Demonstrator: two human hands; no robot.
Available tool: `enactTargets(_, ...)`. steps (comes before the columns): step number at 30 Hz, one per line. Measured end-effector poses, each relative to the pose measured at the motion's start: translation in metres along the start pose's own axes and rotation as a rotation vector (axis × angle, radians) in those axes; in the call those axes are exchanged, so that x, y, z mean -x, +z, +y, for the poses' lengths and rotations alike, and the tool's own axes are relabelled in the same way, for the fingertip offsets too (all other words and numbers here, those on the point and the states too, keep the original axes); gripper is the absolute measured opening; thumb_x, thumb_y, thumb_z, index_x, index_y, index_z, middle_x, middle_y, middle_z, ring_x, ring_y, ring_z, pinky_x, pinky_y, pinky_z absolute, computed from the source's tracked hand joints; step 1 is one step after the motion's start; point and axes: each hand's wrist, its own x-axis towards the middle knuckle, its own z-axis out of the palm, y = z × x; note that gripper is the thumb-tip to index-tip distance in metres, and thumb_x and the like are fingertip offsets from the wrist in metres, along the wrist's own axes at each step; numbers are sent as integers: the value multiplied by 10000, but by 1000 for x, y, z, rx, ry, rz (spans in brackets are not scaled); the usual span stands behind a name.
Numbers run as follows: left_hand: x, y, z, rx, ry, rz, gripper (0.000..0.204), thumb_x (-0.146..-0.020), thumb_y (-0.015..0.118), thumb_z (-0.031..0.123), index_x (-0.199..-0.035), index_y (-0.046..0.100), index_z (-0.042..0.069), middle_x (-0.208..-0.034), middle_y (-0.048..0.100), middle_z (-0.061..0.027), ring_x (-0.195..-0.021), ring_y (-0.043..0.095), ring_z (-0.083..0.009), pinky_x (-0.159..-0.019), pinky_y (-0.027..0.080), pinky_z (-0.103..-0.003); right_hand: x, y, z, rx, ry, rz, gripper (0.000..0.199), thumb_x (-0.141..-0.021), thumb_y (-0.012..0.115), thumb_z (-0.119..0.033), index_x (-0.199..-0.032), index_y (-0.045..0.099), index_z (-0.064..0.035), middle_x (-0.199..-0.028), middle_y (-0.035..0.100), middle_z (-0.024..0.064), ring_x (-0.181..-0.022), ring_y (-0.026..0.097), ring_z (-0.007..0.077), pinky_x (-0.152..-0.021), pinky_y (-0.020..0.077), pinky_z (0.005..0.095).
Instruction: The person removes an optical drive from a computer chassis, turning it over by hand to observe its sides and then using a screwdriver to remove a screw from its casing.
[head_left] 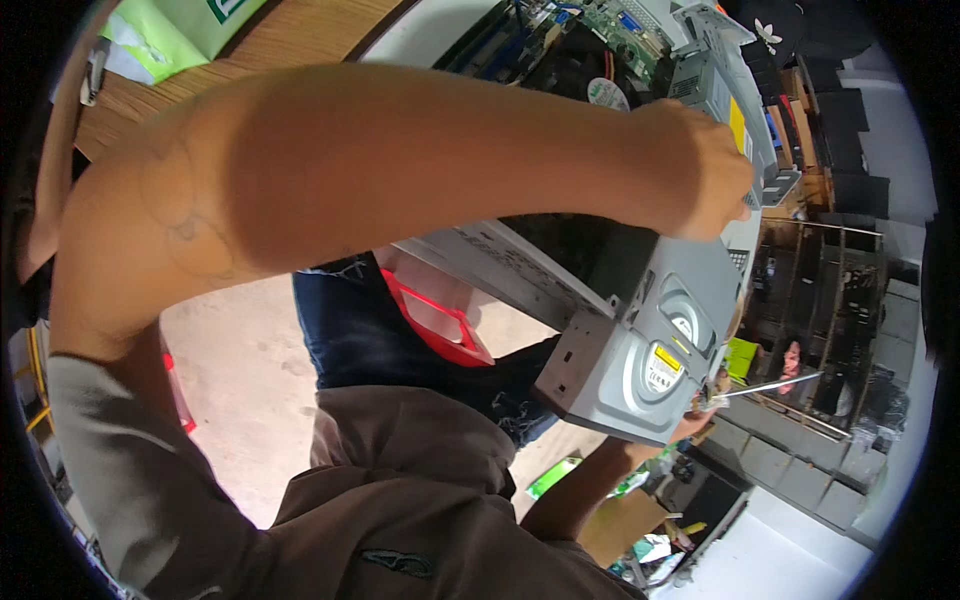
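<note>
An opened computer case (490,255) lies in front of me, with a silver optical drive (665,345) at its near right corner. My left arm reaches across the case. My left hand (705,175) is closed at the case's right side, beside a metal box with a yellow label (738,125); its fingertips are hidden. Low behind the drive, my right hand (695,425) is partly covered by it. A thin metal shaft, like a screwdriver's (770,385), sticks out to the right from its fingers.
Green circuit boards (625,40) and a dark fan (585,75) sit inside the case. A lime-green packet (185,35) lies on the wooden table (290,35). Below are a red plastic object (440,325) and, at right, a metal rack (815,300) and a cardboard piece (620,525).
</note>
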Motion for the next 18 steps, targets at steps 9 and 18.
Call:
enactTargets(9, -23, -34, 9, 72, -132, -442, 350, -818, 578, 246, -975, 738, -22, -989, 721, -242, -965, 705, -385, -820, 554, -485, 6, 7, 12, -21, 15, 135, 448, -1006, 553, -185, -1430, 459, -73, -1261, 606, 155, -1048, 635, 200, -875, 547, 334)
enactTargets(18, -33, -29, 11, 16, -79, -617, 481, -872, 531, 308, -1206, 699, 6, -1196, 677, -227, -1085, 647, -366, -928, 502, -483, 1, -16, 19, 12, 45, 92, 441, -1011, 530, -181, -1426, 448, -56, -1254, 602, 164, -1050, 634, 201, -865, 553, 344)
